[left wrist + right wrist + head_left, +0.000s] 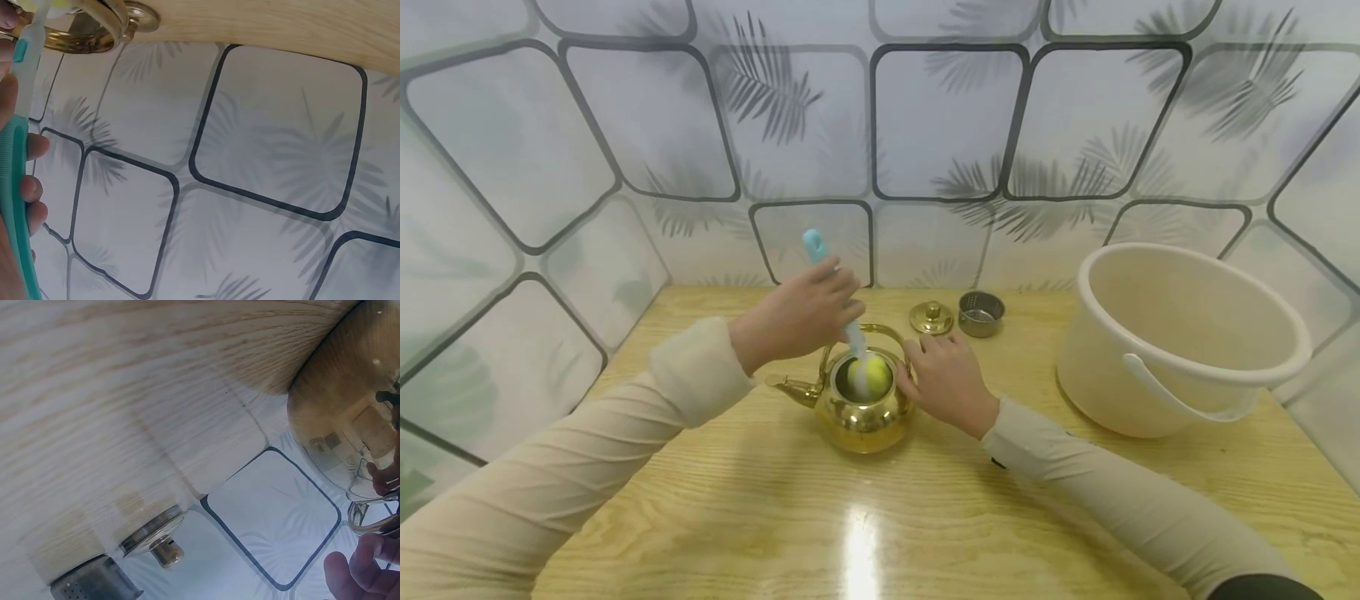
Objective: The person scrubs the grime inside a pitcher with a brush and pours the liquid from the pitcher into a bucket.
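My left hand (pixel 801 317) grips a cleaning brush with a teal-and-white handle (pixel 14 169). The yellow head (pixel 871 377) of the brush sits inside the open mouth of a shiny gold kettle (pixel 865 429). On the kettle's right side, my right hand (pixel 949 377) holds the base of the arched handle (pixel 880 328); its fingers (pixel 369 565) show around the handle in the right wrist view. The spout (pixel 796 389) points left. Behind the kettle lie its gold lid (pixel 932 317) and a perforated metal strainer (pixel 981 314).
A large cream bucket (pixel 1180 333) with a white carrying handle (pixel 1172 396) stands at the right on the wooden table (pixel 760 517). Patterned wall panels (pixel 947 125) rise behind the table and on both sides.
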A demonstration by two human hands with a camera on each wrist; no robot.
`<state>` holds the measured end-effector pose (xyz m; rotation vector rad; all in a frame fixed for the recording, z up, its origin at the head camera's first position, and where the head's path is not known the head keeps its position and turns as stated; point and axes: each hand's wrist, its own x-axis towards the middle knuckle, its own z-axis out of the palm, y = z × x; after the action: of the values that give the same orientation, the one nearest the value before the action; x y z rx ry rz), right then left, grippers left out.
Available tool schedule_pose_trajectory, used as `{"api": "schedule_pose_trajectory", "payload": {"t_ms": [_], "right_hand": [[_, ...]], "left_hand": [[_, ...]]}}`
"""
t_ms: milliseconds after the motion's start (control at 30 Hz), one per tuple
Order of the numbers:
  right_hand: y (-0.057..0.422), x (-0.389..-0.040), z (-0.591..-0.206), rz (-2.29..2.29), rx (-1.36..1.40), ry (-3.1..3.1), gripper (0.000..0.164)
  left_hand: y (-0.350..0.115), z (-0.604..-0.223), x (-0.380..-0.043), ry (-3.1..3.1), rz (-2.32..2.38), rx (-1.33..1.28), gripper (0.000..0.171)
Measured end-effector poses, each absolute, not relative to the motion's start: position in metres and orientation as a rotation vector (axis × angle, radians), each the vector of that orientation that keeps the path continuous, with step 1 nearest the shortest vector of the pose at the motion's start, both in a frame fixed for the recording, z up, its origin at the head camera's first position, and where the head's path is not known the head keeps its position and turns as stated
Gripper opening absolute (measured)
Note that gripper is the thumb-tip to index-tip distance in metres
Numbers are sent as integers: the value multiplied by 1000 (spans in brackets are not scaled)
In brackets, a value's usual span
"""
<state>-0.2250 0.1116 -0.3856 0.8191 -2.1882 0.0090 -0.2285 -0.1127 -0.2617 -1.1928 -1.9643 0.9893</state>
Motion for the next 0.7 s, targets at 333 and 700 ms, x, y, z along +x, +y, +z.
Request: {"api": "schedule_pose_trajectory", "payload": {"t_ms": [333, 700], "right_hand": [[111, -226, -386, -3, 817, -2189, 19], [111, -228, -387, 32, 813, -2159, 18]], "left_hand": [[-123, -271, -229, -2020, 847, -1172, 47], [-132, -281, -232, -1981, 733, -1174, 46]]}}
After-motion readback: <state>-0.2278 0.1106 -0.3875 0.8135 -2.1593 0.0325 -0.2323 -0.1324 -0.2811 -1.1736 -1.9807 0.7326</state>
